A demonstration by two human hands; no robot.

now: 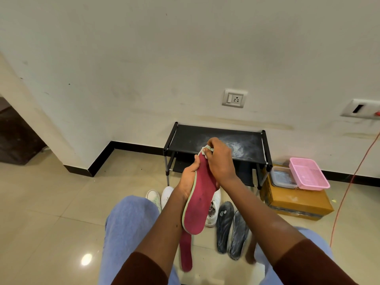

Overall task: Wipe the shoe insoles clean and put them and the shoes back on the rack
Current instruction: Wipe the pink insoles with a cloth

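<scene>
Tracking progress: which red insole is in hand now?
The upper red insole, held by the left hand; the other red insole lies on the floor.

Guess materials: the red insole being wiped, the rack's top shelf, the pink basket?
Insole: probably foam with a matte red fabric face; a pale green edge layer shows and it curves slightly in the left hand. Rack shelf: thin matte black sheet, fabric or plastic, unclear, dusted white, on what look like metal tubes. Basket: moulded pink plastic, judging by its perforated lattice walls.
</scene>
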